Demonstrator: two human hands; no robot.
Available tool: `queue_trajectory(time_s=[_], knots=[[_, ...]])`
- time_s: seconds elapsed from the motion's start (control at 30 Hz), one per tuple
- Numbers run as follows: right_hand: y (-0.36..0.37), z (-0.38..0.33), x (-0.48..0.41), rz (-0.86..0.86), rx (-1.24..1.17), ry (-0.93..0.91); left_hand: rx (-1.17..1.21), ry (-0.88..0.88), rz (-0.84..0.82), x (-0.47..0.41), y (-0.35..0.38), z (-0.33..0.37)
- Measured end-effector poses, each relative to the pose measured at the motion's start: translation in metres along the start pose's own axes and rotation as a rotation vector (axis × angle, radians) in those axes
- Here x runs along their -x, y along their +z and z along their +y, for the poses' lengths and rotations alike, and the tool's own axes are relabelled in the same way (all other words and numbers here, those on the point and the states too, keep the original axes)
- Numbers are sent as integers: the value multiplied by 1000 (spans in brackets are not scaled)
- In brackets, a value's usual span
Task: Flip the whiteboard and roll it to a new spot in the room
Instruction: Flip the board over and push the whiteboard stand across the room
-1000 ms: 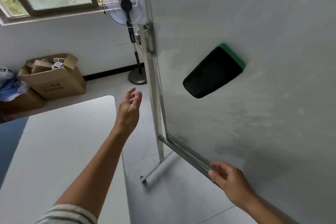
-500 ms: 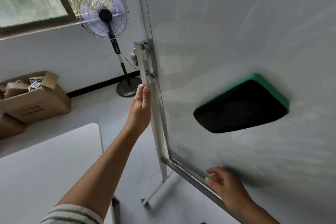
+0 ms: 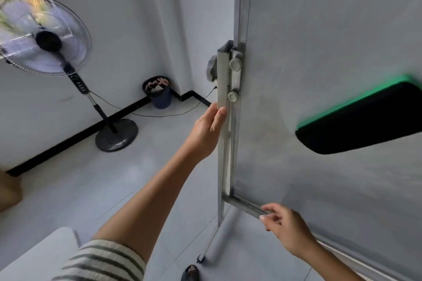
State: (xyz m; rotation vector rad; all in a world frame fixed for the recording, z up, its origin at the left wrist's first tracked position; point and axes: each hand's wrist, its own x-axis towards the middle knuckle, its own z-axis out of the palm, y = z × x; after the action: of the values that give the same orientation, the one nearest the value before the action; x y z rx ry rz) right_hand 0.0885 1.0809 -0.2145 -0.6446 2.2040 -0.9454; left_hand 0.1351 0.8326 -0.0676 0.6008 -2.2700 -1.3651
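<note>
Left hand: your left hand (image 3: 209, 130) is wrapped on the stand's upright post (image 3: 222, 143), thumb on the near face, fingers gone behind the metal, so you've got it clamped.
Right hand: down at 5 o'clock, your right hand (image 3: 284, 228) has its fingertips curled over the bottom rail (image 3: 245, 205) of the frame, pinching it.
Whiteboard: the whiteboard (image 3: 331, 52) fills everything from 12 round to 4 o'clock, its grey face standing close in front of you.
Knobs: two round knobs (image 3: 235, 64) sit on the bracket just above your left thumb.
Eraser: a black eraser with a green edge (image 3: 365, 125) clings to the board face at 3 o'clock.
Fan: a pedestal fan (image 3: 45, 41) stands at 10 o'clock, well apart from the board.
Bin: a dark waste bin (image 3: 158, 92) sits in the corner at 11 o'clock.
Foot: the stand's foot (image 3: 206, 251) reaches the floor at 6 o'clock.
</note>
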Motion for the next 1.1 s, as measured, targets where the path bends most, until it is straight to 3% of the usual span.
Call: queue_trajectory(time_s=[0.23, 0.6, 0.83, 1.0, 1.1], knots=[[6, -20, -29, 257, -120, 177, 32, 166, -352, -96, 25, 5], [-27, -5, -64, 510, -199, 391, 76, 304, -673, -196, 101, 23], [-85, -5, -128, 610, -209, 363, 31, 347, -849, -255, 141, 46], [-114, -23, -152, 726, -219, 327, 95, 376, -1068, -287, 158, 72], [-126, -32, -161, 806, -216, 322, 250, 431, -1178, -301, 164, 98]])
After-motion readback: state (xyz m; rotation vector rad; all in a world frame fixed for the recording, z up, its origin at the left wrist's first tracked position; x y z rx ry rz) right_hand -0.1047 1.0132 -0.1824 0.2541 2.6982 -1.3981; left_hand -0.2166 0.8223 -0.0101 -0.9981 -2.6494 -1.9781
